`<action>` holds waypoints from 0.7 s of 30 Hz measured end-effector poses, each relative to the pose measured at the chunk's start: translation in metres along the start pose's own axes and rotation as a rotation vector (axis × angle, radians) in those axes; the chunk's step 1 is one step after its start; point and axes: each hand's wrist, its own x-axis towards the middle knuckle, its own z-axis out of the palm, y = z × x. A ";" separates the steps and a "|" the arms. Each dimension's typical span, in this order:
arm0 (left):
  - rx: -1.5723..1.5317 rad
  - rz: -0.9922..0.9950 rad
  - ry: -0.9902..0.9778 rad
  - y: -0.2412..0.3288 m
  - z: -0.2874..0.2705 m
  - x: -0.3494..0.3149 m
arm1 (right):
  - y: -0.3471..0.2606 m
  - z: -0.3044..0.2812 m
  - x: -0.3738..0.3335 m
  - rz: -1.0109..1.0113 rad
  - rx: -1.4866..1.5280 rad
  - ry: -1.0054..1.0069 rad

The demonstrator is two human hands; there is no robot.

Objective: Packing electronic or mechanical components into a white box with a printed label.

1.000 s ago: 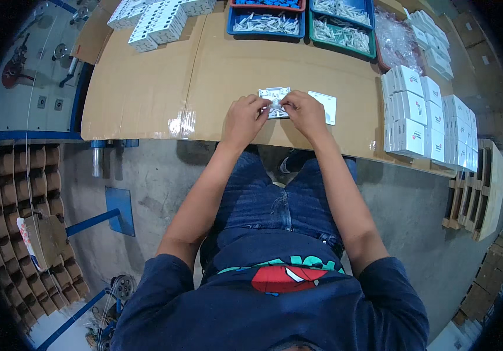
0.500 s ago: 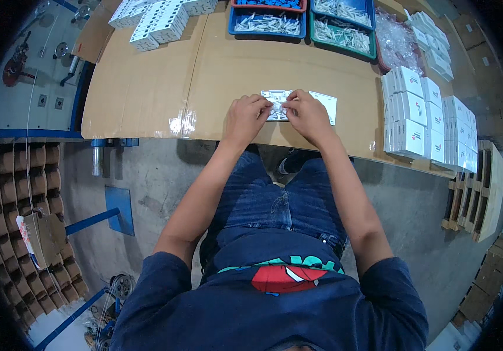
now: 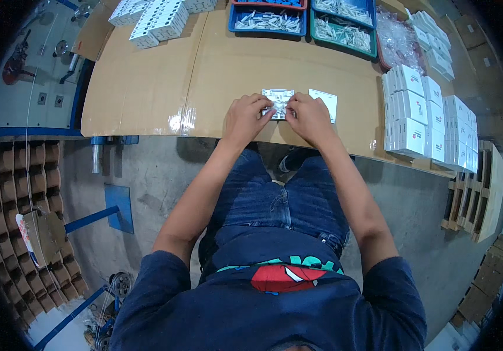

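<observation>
A white shallow plastic case (image 3: 277,93) with moulded parts inside lies on the cardboard-covered table in front of me. My left hand (image 3: 245,119) is at its left side, thumb and fingertips pinched together over the inside. From the right, my right hand (image 3: 310,119) reaches in the same way, its fingers closed in a pinch. Small pale pieces show between the two hands, but what each set of fingertips holds is too small to make out. A flat white panel (image 3: 329,103) lies just right of the case, partly behind my right hand.
Blue (image 3: 268,30) and green trays (image 3: 344,38) of small white parts stand at the back. Stacked white boxes (image 3: 411,111) line the right edge, with clear plastic bags (image 3: 401,44) behind them. More white boxes (image 3: 161,23) sit back left. A wooden pallet (image 3: 477,193) stands right.
Both hands stay over the case, with only small finger movements. The right fingertips have shifted slightly, and a little more of the case shows between the hands.
</observation>
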 end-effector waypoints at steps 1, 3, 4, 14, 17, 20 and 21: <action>0.000 0.000 0.000 0.000 0.000 -0.001 | 0.000 0.000 0.000 0.000 0.000 0.000; 0.015 0.072 0.033 0.001 0.001 -0.003 | -0.001 -0.002 0.001 -0.067 -0.114 -0.038; 0.015 0.073 0.034 0.001 0.001 -0.004 | -0.002 -0.004 0.003 -0.068 -0.114 -0.037; -0.010 0.139 0.035 -0.002 0.000 -0.013 | -0.004 0.002 0.013 0.116 -0.111 -0.082; -0.003 0.133 0.018 0.000 -0.003 -0.011 | -0.007 0.002 0.011 0.146 -0.100 -0.020; -0.022 0.021 -0.051 -0.001 -0.003 -0.005 | -0.009 -0.002 0.011 0.168 -0.096 -0.047; -0.046 -0.075 -0.115 0.000 -0.003 -0.004 | -0.009 -0.004 0.010 0.171 -0.081 -0.080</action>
